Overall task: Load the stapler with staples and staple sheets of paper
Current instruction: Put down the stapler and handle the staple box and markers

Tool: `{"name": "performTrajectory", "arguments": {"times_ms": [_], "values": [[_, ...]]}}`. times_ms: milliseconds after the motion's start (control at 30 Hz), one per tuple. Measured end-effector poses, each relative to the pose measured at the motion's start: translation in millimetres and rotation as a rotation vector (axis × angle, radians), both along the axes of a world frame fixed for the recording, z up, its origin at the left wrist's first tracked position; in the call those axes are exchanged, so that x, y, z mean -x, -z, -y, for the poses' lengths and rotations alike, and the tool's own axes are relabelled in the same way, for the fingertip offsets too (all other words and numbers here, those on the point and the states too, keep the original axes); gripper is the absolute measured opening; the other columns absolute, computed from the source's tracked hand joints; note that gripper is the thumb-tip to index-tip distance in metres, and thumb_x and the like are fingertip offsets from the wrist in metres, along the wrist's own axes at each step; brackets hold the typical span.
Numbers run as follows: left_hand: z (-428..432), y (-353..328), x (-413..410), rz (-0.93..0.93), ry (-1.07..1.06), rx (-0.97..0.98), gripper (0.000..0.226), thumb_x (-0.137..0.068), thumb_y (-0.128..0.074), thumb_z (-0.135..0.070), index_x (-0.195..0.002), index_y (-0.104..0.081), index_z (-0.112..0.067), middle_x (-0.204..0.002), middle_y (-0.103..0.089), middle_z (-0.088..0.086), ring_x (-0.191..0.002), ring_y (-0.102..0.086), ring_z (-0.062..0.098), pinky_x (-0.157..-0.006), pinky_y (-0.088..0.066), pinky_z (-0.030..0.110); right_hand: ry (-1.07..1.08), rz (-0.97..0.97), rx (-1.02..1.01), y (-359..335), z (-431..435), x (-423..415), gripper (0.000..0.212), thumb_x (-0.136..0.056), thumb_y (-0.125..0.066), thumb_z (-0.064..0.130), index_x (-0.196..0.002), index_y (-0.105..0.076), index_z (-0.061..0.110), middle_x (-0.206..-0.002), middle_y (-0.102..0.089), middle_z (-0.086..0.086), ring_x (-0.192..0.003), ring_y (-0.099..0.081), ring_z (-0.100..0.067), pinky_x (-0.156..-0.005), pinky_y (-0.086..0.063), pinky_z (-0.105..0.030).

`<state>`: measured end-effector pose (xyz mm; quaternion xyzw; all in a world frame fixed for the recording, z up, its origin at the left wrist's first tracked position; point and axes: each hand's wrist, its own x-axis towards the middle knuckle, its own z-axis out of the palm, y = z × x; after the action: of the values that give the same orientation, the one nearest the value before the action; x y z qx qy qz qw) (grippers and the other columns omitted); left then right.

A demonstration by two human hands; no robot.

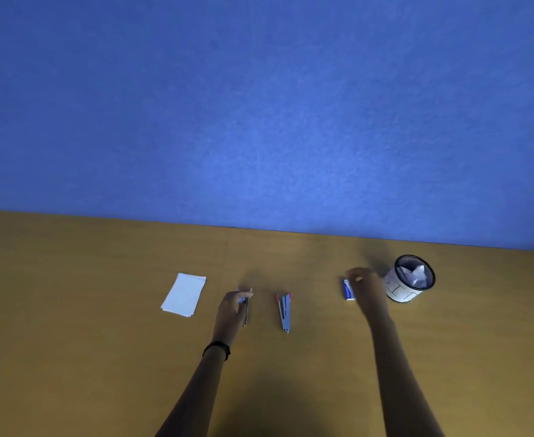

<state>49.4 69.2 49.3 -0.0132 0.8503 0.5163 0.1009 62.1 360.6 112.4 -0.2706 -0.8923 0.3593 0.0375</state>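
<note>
Pinched between the thumb and curled fingers of our left hand (231,305) is a slim grey bar (246,313). Its long axis runs from near to far, its near end low by the table (70,310); we cannot tell what it is. A small pale blue thing shows at the fingertips, too blurred to identify. A black wristband (216,350) circles that wrist.

Just right of this hand, untouched, the stapler (284,312) lies open on the table. Its two arms spread in a narrow V, with the hinge toward us and the red-tipped ends pointing away toward the blue wall (259,105). Its long axis also runs from near to far.

Farther right, our right hand (362,287) hangs over a small blue-and-white staple box (348,290), fingers bent downward. Motion blur hides whether they grip it.

Beside that hand stands a black mesh cup (412,279) with a white label, crumpled paper inside. A stack of paper sheets (184,294) lies flat at far left, apart from both hands.
</note>
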Motion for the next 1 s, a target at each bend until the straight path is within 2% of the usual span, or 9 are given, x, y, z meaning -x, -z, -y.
{"name": "performTrajectory", "arguments": {"times_ms": [67, 233, 367, 433, 533, 700, 800, 900, 1000], "values": [[1.2, -0.8, -1.2, 0.014, 0.003, 0.008, 0.027, -0.093, -0.042, 0.000, -0.108, -0.063, -0.008, -0.101, -0.062, 0.031, -0.087, -0.063, 0.033, -0.085, -0.045, 0.014, -0.132, 0.061, 0.051, 27.0, 32.5, -0.1, 0.018, -0.083, -0.055, 0.000, -0.083, -0.072, 0.002, -0.096, -0.073, -0.015, -0.092, -0.066, -0.029, -0.080, -0.048, -0.031], [2.9, -4.7, -2.7, 0.018, 0.009, -0.005, 0.026, -0.094, -0.045, -0.004, -0.111, -0.064, -0.011, -0.114, -0.054, -0.002, -0.104, -0.051, 0.005, -0.085, -0.041, 0.022, -0.154, 0.097, 0.164, 57.8, 90.5, -5.1, 0.024, -0.085, -0.054, 0.002, -0.105, -0.067, 0.004, -0.110, -0.067, -0.015, -0.103, -0.061, -0.029, -0.086, -0.045, -0.028], [2.5, -5.2, -1.2, 0.042, 0.015, -0.032, 0.026, -0.095, -0.043, -0.003, -0.106, -0.062, -0.015, -0.085, -0.053, -0.010, -0.064, -0.054, -0.010, -0.080, -0.046, 0.027, -0.184, 0.155, 0.157, 65.3, 119.6, -6.4, 0.037, -0.085, -0.055, 0.006, -0.122, -0.053, 0.007, -0.119, -0.052, -0.020, -0.105, -0.056, -0.035, -0.083, -0.044, -0.030], [2.2, -5.1, 1.2, 0.053, 0.036, -0.036, 0.026, -0.095, -0.042, -0.004, -0.109, -0.063, -0.011, -0.092, -0.055, -0.005, -0.066, -0.054, -0.007, -0.082, -0.049, 0.020, -0.212, 0.196, 0.153, 66.8, 126.9, -5.5, 0.045, -0.084, -0.059, 0.009, -0.127, -0.046, 0.006, -0.121, -0.046, -0.021, -0.105, -0.055, -0.039, -0.085, -0.046, -0.035], [3.4, -4.6, 4.3, 0.071, 0.067, -0.043, 0.026, -0.095, -0.044, -0.007, -0.111, -0.064, -0.012, -0.114, -0.056, 0.000, -0.098, -0.056, 0.009, -0.063, -0.045, 0.002, -0.256, 0.250, 0.089, 70.0, 135.8, -6.0, 0.052, -0.084, -0.060, 0.012, -0.131, -0.038, 0.008, -0.123, -0.042, -0.020, -0.108, -0.054, -0.041, -0.086, -0.047, -0.040], [8.1, -0.4, 7.8, 0.107, 0.122, -0.075, 0.027, -0.095, -0.044, -0.005, -0.112, -0.063, -0.015, -0.120, -0.060, 0.002, -0.088, -0.057, 0.007, -0.068, -0.045, 0.007, -0.297, 0.308, -0.173, 79.6, 153.5, -11.5, 0.055, -0.087, -0.052, 0.008, -0.138, -0.032, 0.020, -0.133, -0.034, -0.011, -0.116, -0.048, -0.032, -0.086, -0.049, -0.040], [10.6, 4.5, 11.5, 0.096, 0.143, -0.064, 0.027, -0.095, -0.045, -0.004, -0.114, -0.063, -0.012, -0.121, -0.061, 0.004, -0.105, -0.058, 0.011, -0.080, -0.046, 0.011, -0.294, 0.331, -0.274, 83.4, 159.6, -12.9, 0.053, -0.095, -0.039, 0.010, -0.144, -0.024, 0.023, -0.138, -0.032, -0.010, -0.116, -0.048, -0.028, -0.088, -0.048, -0.035], [14.1, 8.7, 15.2, 0.112, 0.161, -0.065, 0.027, -0.096, -0.045, -0.004, -0.116, -0.062, -0.009, -0.121, -0.061, 0.006, -0.103, -0.058, 0.013, -0.075, -0.046, 0.008, -0.291, 0.337, -0.310, 86.4, 159.6, -14.0, 0.051, -0.097, -0.033, 0.010, -0.145, -0.021, 0.021, -0.138, -0.034, -0.009, -0.116, -0.049, -0.026, -0.092, -0.047, -0.033], [18.5, 12.0, 16.3, 0.117, 0.178, -0.065, 0.027, -0.096, -0.045, -0.005, -0.118, -0.061, -0.007, -0.121, -0.061, 0.006, -0.109, -0.057, 0.013, -0.078, -0.046, 0.008, -0.285, 0.307, -0.260, 86.1, 155.4, -15.1, 0.053, -0.095, -0.041, 0.010, -0.144, -0.025, 0.021, -0.134, -0.038, -0.012, -0.115, -0.050, -0.029, -0.089, -0.048, -0.036]]}}
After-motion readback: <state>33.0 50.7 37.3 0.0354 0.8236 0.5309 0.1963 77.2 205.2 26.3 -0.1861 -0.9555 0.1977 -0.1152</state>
